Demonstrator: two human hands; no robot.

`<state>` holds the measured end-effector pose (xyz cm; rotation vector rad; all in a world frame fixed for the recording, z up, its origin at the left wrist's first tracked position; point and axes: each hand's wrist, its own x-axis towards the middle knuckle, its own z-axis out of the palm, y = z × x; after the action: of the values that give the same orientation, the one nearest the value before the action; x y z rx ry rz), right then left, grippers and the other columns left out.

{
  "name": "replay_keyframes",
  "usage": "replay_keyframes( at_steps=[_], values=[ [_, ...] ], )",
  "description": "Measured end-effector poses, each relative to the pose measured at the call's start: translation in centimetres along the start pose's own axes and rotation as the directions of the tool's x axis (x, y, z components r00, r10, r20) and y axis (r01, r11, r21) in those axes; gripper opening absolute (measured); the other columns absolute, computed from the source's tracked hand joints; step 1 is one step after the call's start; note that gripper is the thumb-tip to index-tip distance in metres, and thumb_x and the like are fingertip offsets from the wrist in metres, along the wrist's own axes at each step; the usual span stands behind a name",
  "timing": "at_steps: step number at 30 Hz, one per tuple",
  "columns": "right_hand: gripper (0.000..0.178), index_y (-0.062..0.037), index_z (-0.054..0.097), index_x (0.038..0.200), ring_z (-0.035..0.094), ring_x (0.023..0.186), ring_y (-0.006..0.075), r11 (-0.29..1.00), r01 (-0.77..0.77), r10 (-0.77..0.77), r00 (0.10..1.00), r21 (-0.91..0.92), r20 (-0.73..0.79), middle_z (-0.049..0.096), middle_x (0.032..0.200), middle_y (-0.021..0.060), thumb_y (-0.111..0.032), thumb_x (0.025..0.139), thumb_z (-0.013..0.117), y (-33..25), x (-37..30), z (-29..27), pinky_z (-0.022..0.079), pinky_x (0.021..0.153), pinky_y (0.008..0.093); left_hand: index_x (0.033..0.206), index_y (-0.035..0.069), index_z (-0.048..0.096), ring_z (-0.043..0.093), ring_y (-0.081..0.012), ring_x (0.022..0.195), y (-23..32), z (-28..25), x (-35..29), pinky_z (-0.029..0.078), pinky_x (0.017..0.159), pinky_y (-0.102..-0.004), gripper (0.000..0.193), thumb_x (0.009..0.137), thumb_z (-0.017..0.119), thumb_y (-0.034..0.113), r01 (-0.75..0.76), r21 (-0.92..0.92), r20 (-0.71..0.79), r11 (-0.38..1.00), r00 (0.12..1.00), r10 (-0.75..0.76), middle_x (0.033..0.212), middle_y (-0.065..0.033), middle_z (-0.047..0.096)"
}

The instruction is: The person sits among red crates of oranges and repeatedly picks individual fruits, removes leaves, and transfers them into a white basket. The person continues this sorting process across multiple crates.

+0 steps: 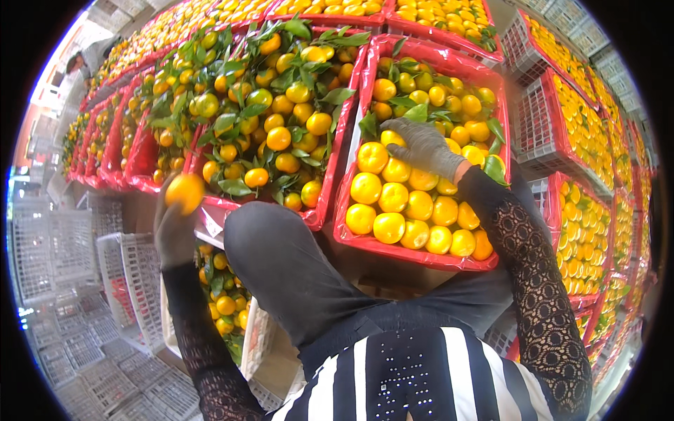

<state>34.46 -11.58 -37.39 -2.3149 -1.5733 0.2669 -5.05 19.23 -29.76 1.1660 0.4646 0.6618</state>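
Observation:
My left hand (174,235), in a grey glove, is raised at the left and closed on an orange mandarin (184,194), which is slightly blurred. My right hand (428,149), also gloved, reaches into a red-lined crate (421,257) in front of me. Its thumb and fingers are around a mandarin (392,138) in that crate. Neat rows of bright mandarins (393,197) fill the near part of the crate. Farther back lie looser fruit with green leaves (417,113).
Left of that crate, a large red-lined heap of leafy mandarins (279,138) stands beside my knee. A white crate (251,330) of leafy fruit sits below my left arm. Filled crates (581,238) are stacked at right; grey plastic crates (133,288) stand at left.

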Motion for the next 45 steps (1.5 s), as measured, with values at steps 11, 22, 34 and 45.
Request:
replay_keyframes(
  at_steps=[11, 22, 34, 45],
  values=[
    [0.053, -0.0054, 0.052, 0.125, 0.062, 0.097, 0.0379, 0.985, -0.099, 0.107, 0.993, 0.145, -0.046, 0.065, 0.105, 0.0192, -0.036, 0.083, 0.064, -0.3, -0.6, -0.8, 0.049, 0.084, 0.0464, 0.121, 0.015, 0.058, 0.053, -0.0379, 0.112, -14.4, 26.2, 16.2, 0.045, 0.094, -0.0432, 0.034, 0.089, 0.061, 0.028, -0.692, 0.721, 0.643, -0.035, 0.686, -0.340, 0.113, -0.0174, 0.061],
    [0.047, -0.0052, 0.056, 0.112, 0.063, 0.094, 0.0380, 0.995, -0.094, 0.094, 0.995, 0.017, -0.036, 0.065, 0.099, 0.0188, -0.040, 0.081, 0.065, -0.1, -0.5, -0.2, 0.049, 0.082, 0.0468, 0.090, 0.002, 0.065, 0.061, -0.0235, 0.078, -24.4, 29.7, 17.8, 0.048, 0.072, -0.0337, 0.017, 0.083, 0.050, 0.006, -0.300, 0.788, 0.432, 0.537, 0.892, -0.135, 0.081, -0.0161, 0.063],
    [0.060, -0.0070, 0.051, 0.127, 0.065, 0.085, 0.0373, 0.977, -0.034, 0.027, 0.999, -0.209, -0.035, 0.067, 0.098, 0.0209, -0.048, 0.084, 0.060, -0.4, 0.9, -0.4, 0.050, 0.077, 0.0487, 0.114, 0.001, 0.061, 0.059, -0.0104, 0.088, -6.3, 17.1, 14.8, 0.049, 0.078, -0.0249, 0.025, 0.092, 0.049, -0.004, -0.516, 0.587, 0.504, 0.624, 0.836, 0.217, 0.100, -0.0032, 0.064],
    [0.047, -0.0073, 0.052, 0.128, 0.057, 0.112, 0.0387, 0.997, -0.009, 0.013, 0.998, 0.079, -0.057, 0.059, 0.124, 0.0204, -0.034, 0.091, 0.062, 1.1, 4.4, 4.1, 0.045, 0.094, 0.0416, 0.103, 0.009, 0.067, 0.067, -0.0293, 0.087, -10.4, -20.1, -17.6, 0.052, 0.080, -0.0377, 0.023, 0.083, 0.055, 0.010, 0.523, 0.847, -0.528, 0.096, 0.849, 0.035, 0.092, -0.0157, 0.069]
  ],
)
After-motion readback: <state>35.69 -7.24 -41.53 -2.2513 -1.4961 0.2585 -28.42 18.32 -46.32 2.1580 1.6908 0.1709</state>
